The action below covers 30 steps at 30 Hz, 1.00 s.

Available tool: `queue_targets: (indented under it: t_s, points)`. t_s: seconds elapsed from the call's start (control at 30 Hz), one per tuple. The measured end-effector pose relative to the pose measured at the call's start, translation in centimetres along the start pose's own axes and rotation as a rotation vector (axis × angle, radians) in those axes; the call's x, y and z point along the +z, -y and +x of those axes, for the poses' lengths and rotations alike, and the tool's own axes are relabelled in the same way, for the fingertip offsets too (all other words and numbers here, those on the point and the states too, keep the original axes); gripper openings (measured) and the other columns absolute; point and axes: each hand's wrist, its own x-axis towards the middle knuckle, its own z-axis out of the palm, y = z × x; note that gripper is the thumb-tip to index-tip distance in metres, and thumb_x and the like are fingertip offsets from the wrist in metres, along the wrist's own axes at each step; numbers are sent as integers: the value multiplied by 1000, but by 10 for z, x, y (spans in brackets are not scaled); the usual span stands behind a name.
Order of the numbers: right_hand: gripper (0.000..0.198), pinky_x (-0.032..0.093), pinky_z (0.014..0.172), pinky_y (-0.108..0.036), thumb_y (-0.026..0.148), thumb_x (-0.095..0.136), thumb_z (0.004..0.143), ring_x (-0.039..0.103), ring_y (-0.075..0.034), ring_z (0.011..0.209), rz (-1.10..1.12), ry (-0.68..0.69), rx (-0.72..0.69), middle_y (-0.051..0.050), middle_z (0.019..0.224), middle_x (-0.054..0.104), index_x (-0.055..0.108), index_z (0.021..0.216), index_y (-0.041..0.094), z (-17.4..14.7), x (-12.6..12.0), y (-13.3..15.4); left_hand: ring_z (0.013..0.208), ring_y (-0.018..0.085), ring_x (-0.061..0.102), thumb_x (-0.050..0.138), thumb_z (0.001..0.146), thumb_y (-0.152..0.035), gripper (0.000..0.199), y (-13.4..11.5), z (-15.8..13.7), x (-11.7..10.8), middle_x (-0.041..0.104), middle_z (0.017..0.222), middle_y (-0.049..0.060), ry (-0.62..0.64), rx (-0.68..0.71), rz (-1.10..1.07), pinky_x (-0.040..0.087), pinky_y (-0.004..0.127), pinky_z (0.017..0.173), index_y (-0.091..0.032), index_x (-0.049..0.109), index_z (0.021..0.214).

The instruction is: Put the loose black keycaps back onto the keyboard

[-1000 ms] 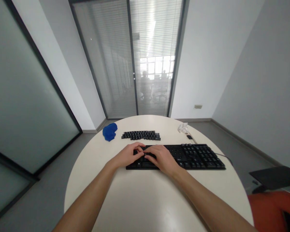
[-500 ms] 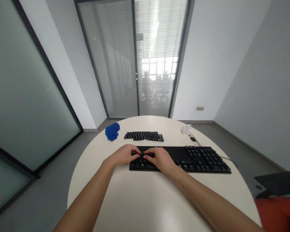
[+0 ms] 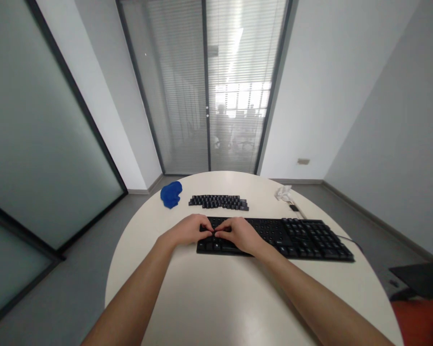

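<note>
A long black keyboard [image 3: 274, 233] lies across the table, with keycaps on its right part and front row. Much of its middle and left shows bare key sockets. My left hand [image 3: 192, 229] rests at the keyboard's left end, thumb and forefinger closed in a pinch. Just beside it, my right hand [image 3: 240, 234] is over the keyboard, its thumb and forefinger also pinched together. The fingertips of both hands meet at one spot among the left keys. Whatever sits between them is too small and dark to make out.
Loose black keycaps [image 3: 218, 202] stand in rows behind the keyboard. A blue cloth-like item [image 3: 171, 194] lies at the back left of the round white table [image 3: 202, 298]. White crumpled material [image 3: 283, 193] and a small black piece [image 3: 293, 207] are at the back right. A cable [image 3: 346, 239] trails right.
Both hands stay over the keyboard's left part, and their fingertips have come closer together. The whole view has shifted slightly.
</note>
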Motion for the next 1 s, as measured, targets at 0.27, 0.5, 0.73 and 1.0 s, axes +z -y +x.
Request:
queue_targets:
  t_s: [0.27,0.5,0.73,1.0]
  points:
    - [15,45,64,-26,37,72,84,70,-19,75,-23,-48,3,0,82,77,79,90,26,-3,1,1,81,19,64,63,84,-28,15,-5,0,0,73,86,3,-8,-5,-7,49,27,80,-21,75,82]
    - [18,37,57,-24,40,73,85,62,-15,63,-14,-76,40,1,70,73,78,81,23,-5,4,0,82,19,65,62,84,-29,15,-3,0,2,73,86,3,-24,-14,23,49,27,80,-21,74,82]
    - [12,45,68,-27,33,68,88,69,-19,78,-161,-69,-34,0,85,77,77,85,26,-10,0,5,83,20,65,62,84,-28,15,-5,0,2,73,89,3,-32,-33,40,48,27,77,-21,75,85]
    - [25,49,92,-32,34,58,95,67,-23,104,-304,3,-292,-8,108,75,74,108,20,-27,-12,12,78,19,64,60,88,-30,17,-3,1,6,72,86,3,-92,-30,76,48,27,71,-20,74,88]
